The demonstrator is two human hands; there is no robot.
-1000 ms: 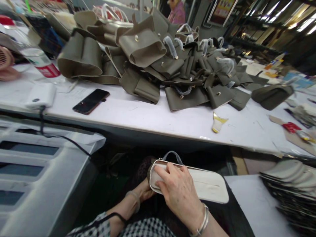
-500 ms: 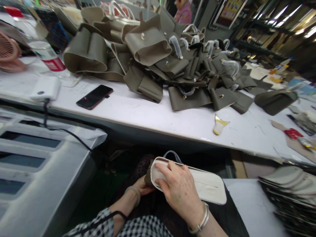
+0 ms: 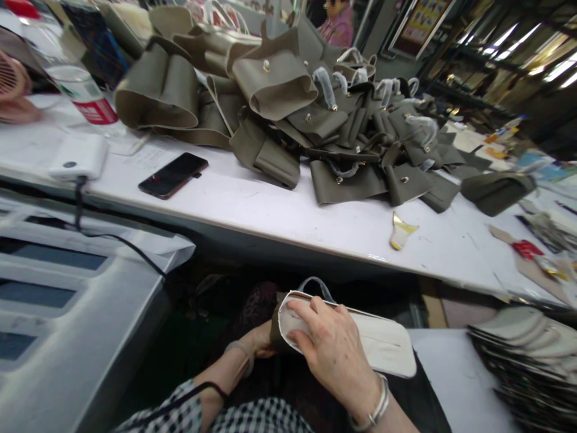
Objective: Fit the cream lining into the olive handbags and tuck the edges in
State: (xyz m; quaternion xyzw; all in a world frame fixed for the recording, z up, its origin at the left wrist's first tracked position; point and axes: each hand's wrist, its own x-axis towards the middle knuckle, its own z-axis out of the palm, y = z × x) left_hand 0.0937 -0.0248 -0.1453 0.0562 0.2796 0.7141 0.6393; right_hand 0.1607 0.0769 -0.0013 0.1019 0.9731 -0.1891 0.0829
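Note:
On my lap lies a grey-green handbag (image 3: 279,325) with its long white oval panel (image 3: 390,346) facing up. A plastic-wrapped handle (image 3: 318,282) shows beyond its far edge. From the left, my left hand (image 3: 262,340) grips the bag's end, its fingers mostly hidden behind the bag. My right hand (image 3: 336,346) lies over the white panel with bent fingers, the fingertips and thumb pressing at its left end, close to the rim.
A heap of grey-green bag pieces (image 3: 270,90) covers the back of the white table (image 3: 270,210). A phone (image 3: 174,174), a white box with a cable (image 3: 79,157) and a bottle (image 3: 90,99) stand left. Stacked panels (image 3: 532,355) lie at right. A person (image 3: 338,24) is far behind.
The bag and both hands sit slightly lower and farther right in view. My right fingers stay pressed on the panel's left end, and my left hand keeps its grip.

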